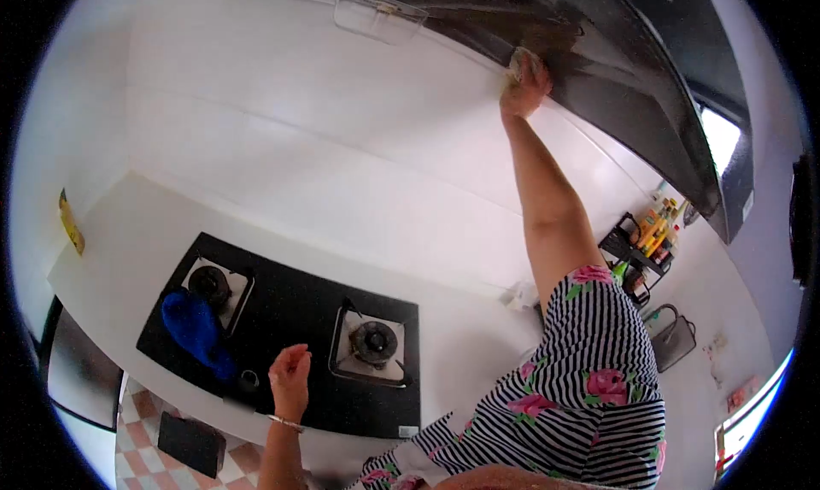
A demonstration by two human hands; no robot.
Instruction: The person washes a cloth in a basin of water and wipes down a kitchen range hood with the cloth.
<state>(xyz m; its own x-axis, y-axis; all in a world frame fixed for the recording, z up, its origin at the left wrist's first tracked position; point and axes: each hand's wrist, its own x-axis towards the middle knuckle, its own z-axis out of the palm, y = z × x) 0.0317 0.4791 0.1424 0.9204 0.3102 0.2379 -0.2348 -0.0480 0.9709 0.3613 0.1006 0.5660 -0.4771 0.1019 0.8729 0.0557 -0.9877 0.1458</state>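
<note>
My right hand (pixel 527 88) is raised at the end of a stretched arm, its fingers closed around a crumpled pale cloth (pixel 515 65). The cloth presses against the lower edge of the dark range hood (pixel 598 88), where the hood meets the white wall. Low over the black gas stove (pixel 286 319), my left hand (pixel 290 377) hangs between the two burners with its fingers loosely curled and nothing visible in them. A bunched blue cloth or glove (pixel 195 329) lies across the stove's left side, partly over the left burner (pixel 209 287). The right burner (pixel 373 343) is uncovered.
A clear plastic tray (pixel 378 16) hangs under the hood. On the right, a black rack (pixel 630 249) holds several bottles (pixel 658 234), and a crumpled white item (pixel 518 296) sits near the wall. A yellow packet (pixel 72 222) stands at left; a dark box-like object (pixel 190 444) is on the tiled floor.
</note>
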